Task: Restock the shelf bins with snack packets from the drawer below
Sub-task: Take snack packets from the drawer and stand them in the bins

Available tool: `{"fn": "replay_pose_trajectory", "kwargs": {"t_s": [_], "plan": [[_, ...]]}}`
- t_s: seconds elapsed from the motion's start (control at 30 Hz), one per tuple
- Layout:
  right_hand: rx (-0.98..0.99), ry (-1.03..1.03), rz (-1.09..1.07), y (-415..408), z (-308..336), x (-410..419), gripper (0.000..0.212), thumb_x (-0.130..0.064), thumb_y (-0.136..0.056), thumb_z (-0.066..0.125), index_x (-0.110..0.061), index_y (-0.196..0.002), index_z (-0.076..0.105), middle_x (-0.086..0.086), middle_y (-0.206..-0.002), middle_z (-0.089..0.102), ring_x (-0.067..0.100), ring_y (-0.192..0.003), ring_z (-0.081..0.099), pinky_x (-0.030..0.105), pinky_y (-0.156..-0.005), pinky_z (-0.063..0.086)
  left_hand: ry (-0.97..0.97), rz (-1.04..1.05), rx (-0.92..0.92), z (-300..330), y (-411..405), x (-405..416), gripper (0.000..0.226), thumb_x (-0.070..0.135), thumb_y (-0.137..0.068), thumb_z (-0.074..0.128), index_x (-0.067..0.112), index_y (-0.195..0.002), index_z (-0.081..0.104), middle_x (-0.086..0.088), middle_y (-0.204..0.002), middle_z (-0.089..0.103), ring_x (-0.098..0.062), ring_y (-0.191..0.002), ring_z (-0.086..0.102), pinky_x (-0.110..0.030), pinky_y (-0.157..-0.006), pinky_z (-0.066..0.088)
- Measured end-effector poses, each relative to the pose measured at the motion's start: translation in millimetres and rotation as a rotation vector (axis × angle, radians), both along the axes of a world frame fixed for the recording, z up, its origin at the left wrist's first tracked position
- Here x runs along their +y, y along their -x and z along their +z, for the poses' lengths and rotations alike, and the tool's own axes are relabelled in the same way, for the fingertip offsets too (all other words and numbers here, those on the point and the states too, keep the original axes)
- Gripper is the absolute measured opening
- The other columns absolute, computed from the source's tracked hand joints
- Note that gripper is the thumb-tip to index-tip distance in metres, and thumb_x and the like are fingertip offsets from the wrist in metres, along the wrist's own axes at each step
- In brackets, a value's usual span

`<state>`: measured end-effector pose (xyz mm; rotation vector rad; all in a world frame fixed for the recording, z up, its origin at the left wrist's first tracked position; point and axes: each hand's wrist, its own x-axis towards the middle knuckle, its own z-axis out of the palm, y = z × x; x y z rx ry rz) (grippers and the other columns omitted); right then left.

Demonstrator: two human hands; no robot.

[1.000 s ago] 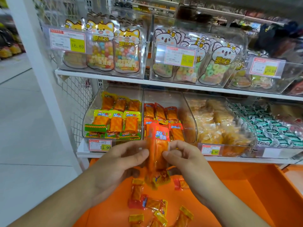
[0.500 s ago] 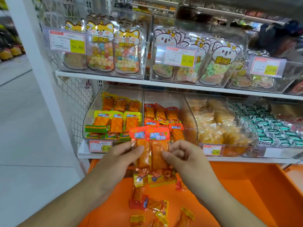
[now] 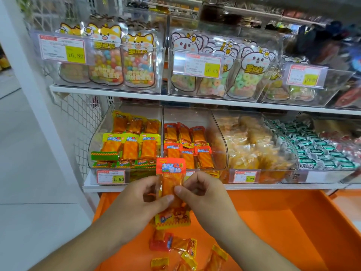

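Both hands hold a small stack of red-topped snack packets point(image 3: 170, 178) upright in front of the lower shelf. My left hand point(image 3: 140, 200) pinches the stack from the left, my right hand point(image 3: 203, 194) from the right, thumbs meeting on its front. Behind it stands the clear bin of red-topped packets point(image 3: 220, 145), and left of that the bin of yellow-topped packets point(image 3: 93, 145). Below the hands lies the open orange drawer point(image 3: 293, 222) with several loose packets point(image 3: 173, 245) on its floor.
A bin of pale yellow packets point(image 3: 252, 145) and a bin of green-wrapped sweets point(image 3: 320, 151) stand to the right. The upper shelf holds clear bins of candy bags point(image 3: 121, 61). A white upright post point(image 3: 31, 90) and wire mesh stand at the left, with floor beyond.
Half a second ago two packets were fanned side by side between my hands; now they are squared into one stack, held in about the same place before the red bin.
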<state>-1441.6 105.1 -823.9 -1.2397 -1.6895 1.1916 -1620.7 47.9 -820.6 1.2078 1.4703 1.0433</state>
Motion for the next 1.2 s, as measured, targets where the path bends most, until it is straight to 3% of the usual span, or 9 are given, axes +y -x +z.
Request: {"fn": "replay_pose_trajectory", "kwargs": {"t_s": [0.23, 0.37, 0.57, 0.67, 0.8, 0.87, 1.0, 1.1, 1.2], "plan": [[-0.006, 0.029, -0.012, -3.4, 11.3, 14.5, 0.019, -0.03, -0.09, 0.081, -0.022, -0.084, 0.065, -0.006, -0.073, 0.062, 0.011, -0.069, 0.059, 0.024, -0.06, 0.049, -0.014, 0.119, 0.041, 9.5, -11.0, 15.7, 0.026, 0.03, -0.085, 0.084, 0.031, -0.109, 0.073, 0.018, -0.098, 0.079, 0.0, -0.094, 0.073, -0.033, -0.09, 0.057], [-0.027, -0.058, -0.111, -27.7, 32.4, 44.2, 0.009, -0.026, -0.096, 0.071, -0.021, -0.093, 0.064, 0.001, -0.085, 0.069, 0.012, -0.078, 0.067, 0.023, -0.065, 0.053, -0.015, 0.145, 0.035, 25.4, -28.4, 52.8, 0.023, 0.022, -0.085, 0.084, 0.019, -0.105, 0.073, -0.003, -0.092, 0.081, -0.029, -0.092, 0.076, -0.055, -0.088, 0.059], [-0.425, -0.305, -0.232, -76.0, 29.9, 96.2, 0.021, -0.026, -0.098, 0.066, -0.03, -0.117, 0.059, -0.012, -0.108, 0.056, 0.015, -0.111, 0.055, 0.028, -0.086, 0.042, -0.044, 0.191, 0.166, 27.3, -67.3, 137.2, 0.034, 0.025, -0.084, 0.086, 0.021, -0.111, 0.066, 0.001, -0.088, 0.078, -0.017, -0.078, 0.077, -0.038, -0.077, 0.063], [-0.425, -0.28, -0.183, -78.8, 28.4, 101.9, 0.024, -0.017, -0.098, 0.064, -0.035, -0.111, 0.056, -0.022, -0.093, 0.049, 0.012, -0.102, 0.056, 0.016, -0.077, 0.042, -0.04, 0.228, 0.344, 7.9, -80.4, 174.4, 0.039, 0.027, -0.084, 0.085, 0.024, -0.112, 0.058, 0.005, -0.078, 0.07, -0.014, -0.074, 0.072, -0.035, -0.075, 0.059], [-0.398, -0.242, -0.159, -81.8, 20.8, 109.0, 0.019, -0.013, -0.092, 0.06, -0.029, -0.103, 0.06, -0.013, -0.093, 0.059, 0.019, -0.083, 0.068, 0.042, -0.075, 0.059, 0.014, 0.229, 0.455, -23.5, -89.9, 206.4, 0.052, 0.031, -0.081, 0.087, 0.017, -0.121, 0.059, -0.008, -0.098, 0.074, -0.028, -0.092, 0.072, -0.037, -0.082, 0.057], [-0.371, -0.237, -0.161, -86.9, 18.7, 111.8, 0.023, -0.011, -0.091, 0.059, -0.03, -0.104, 0.057, -0.016, -0.091, 0.054, 0.013, -0.084, 0.063, 0.032, -0.071, 0.056, 0.033, 0.191, 0.443, -33.4, -93.9, 212.9, 0.051, 0.031, -0.082, 0.087, 0.015, -0.122, 0.059, -0.01, -0.1, 0.072, -0.03, -0.093, 0.07, -0.042, -0.088, 0.057], [-0.395, -0.216, -0.17, -94.5, 16.1, 111.1, 0.028, -0.01, -0.094, 0.061, -0.025, -0.118, 0.057, -0.014, -0.092, 0.046, 0.013, -0.092, 0.054, 0.033, -0.077, 0.055, 0.035, 0.116, 0.553, -32.9, -99.3, 212.4, 0.033, 0.039, -0.088, 0.08, 0.027, -0.105, 0.054, 0.0, -0.088, 0.065, -0.024, -0.085, 0.065, -0.035, -0.078, 0.052], [-0.405, -0.219, -0.163, -93.9, 15.8, 110.2, 0.033, -0.01, -0.094, 0.061, -0.025, -0.123, 0.058, -0.018, -0.089, 0.045, 0.011, -0.091, 0.051, 0.028, -0.077, 0.051, 0.043, 0.051, 0.629, -29.7, -96.1, 206.7, 0.034, 0.046, -0.086, 0.079, 0.017, -0.08, 0.063, 0.002, -0.072, 0.064, -0.025, -0.07, 0.062, -0.037, -0.066, 0.052], [-0.401, -0.21, -0.16, -94.7, 17.8, 108.1, 0.029, -0.008, -0.092, 0.059, -0.023, -0.117, 0.059, -0.014, -0.091, 0.051, 0.014, -0.093, 0.055, 0.033, -0.08, 0.055, 0.088, -0.024, 0.635, -24.4, -91.5, 200.8, 0.027, 0.045, -0.086, 0.078, 0.02, -0.087, 0.071, 0.002, -0.083, 0.075, -0.023, -0.08, 0.071, -0.048, -0.08, 0.061]]}}
